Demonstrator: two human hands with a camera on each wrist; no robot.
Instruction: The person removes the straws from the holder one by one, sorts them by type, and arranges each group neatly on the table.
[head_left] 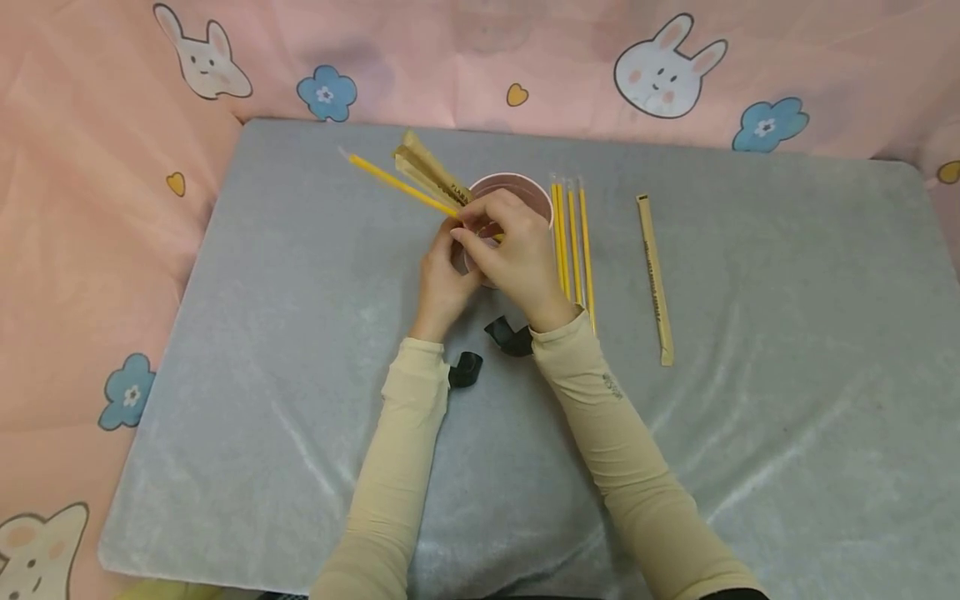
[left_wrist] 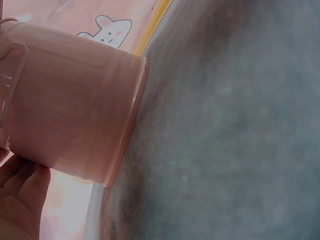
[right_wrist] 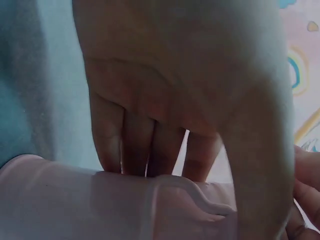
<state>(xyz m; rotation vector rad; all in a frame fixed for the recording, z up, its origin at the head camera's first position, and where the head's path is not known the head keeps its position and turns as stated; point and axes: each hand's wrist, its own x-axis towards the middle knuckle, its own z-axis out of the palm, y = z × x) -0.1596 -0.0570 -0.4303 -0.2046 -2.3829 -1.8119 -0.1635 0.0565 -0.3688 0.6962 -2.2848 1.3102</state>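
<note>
A pink cup (head_left: 527, 188) stands on the table, its smooth side (left_wrist: 75, 105) filling much of the left wrist view. My left hand (head_left: 444, 279) holds the cup from the left. Over its rim, my right hand (head_left: 517, 250) pinches a yellow straw (head_left: 397, 182) with a clear wrapper end, which slants out to the upper left. Several brown paper-wrapped straws (head_left: 427, 162) lean out of the cup beside it. In the right wrist view the fingers (right_wrist: 137, 142) of my right hand reach down over the cup, and the pinch itself is hidden.
Several yellow straws (head_left: 573, 242) in clear wrapping lie side by side right of the cup. Farther right lies one brown paper-wrapped straw (head_left: 655, 279). Grey cloth (head_left: 787, 375) covers the table, and a pink printed curtain (head_left: 457, 58) hangs along its back and left.
</note>
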